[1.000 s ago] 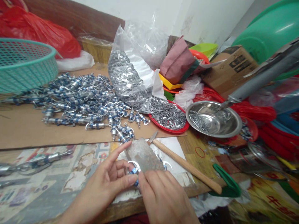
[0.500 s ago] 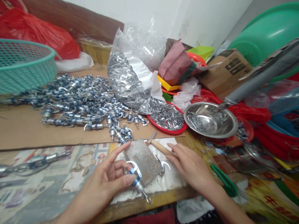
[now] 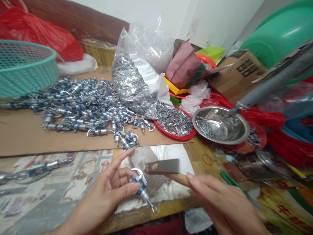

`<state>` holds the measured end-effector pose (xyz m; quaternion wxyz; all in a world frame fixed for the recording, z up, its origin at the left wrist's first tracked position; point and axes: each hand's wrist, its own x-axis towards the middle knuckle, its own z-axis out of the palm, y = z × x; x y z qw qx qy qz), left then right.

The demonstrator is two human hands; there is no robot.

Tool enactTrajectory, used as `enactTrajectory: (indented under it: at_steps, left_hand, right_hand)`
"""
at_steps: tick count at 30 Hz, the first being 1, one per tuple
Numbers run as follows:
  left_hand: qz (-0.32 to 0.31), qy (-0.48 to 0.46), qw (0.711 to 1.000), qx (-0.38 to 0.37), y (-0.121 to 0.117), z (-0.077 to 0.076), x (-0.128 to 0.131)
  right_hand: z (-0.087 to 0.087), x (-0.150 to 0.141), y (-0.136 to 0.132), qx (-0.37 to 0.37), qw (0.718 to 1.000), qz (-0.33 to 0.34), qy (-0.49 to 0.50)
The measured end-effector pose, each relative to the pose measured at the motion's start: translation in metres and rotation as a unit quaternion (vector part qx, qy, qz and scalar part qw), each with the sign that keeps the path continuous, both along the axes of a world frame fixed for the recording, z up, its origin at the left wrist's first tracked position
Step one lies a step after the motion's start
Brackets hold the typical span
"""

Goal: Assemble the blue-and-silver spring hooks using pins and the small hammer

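Between its thumb and fingers, my left hand [image 3: 114, 186] pinches a small blue and silver metal fitting [image 3: 141, 189] with a curved white-metal lever and a ring at its lower end. The index finger stretches out along the edge of a grey metal block [image 3: 139, 156]. My right hand [image 3: 210, 192] is closed around the wooden handle of a hammer [image 3: 163, 165]. The hammer's flat head is raised over the block, to the right of the fitting, and hides part of the block. The block rests on white paper [image 3: 184, 160] near the table's front edge.
A heap of similar fittings [image 3: 78, 101] covers the cardboard at left. Beyond the block stand a bag of small metal pieces [image 3: 132, 81], a red plate [image 3: 176, 135] of them and a steel bowl [image 3: 222, 140] with pins. A grey bar [image 3: 276, 76] slants over the bowl.
My right hand has taken hold of the hammer's handle and lifted it off the table, bringing its head over the block. My left hand keeps the fitting almost in place.
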<state>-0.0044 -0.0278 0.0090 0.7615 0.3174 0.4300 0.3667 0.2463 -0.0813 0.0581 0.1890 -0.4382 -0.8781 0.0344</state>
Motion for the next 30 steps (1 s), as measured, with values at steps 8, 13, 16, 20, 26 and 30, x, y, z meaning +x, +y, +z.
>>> enactTrajectory:
  at_steps: [8,13,16,20,26,30]
  left_hand:
    - [0.007,0.017,1.0,0.005,0.0,0.003,0.001]
    - [-0.016,0.082,0.996,0.034,0.003,0.003,0.0]
    - [-0.078,0.201,0.971,0.107,0.004,-0.002,-0.005]
    - [-0.071,0.349,0.889,0.287,0.006,-0.008,-0.012]
    - [-0.014,0.383,0.804,0.454,0.004,-0.009,-0.009]
    - [0.029,0.351,0.814,0.461,-0.001,-0.014,-0.007]
  right_hand:
    - [-0.011,-0.005,-0.004,-0.009,1.0,-0.006,0.001]
    - [-0.034,0.004,0.017,-0.097,0.986,-0.099,0.097]
    - [-0.052,0.015,0.043,-0.142,0.97,-0.153,0.126]
    - [-0.061,0.024,0.078,-0.161,0.971,-0.155,0.084]
    - [-0.049,0.039,0.151,-0.117,0.956,-0.27,0.023]
    - [-0.046,0.041,0.182,-0.157,0.954,-0.256,-0.01]
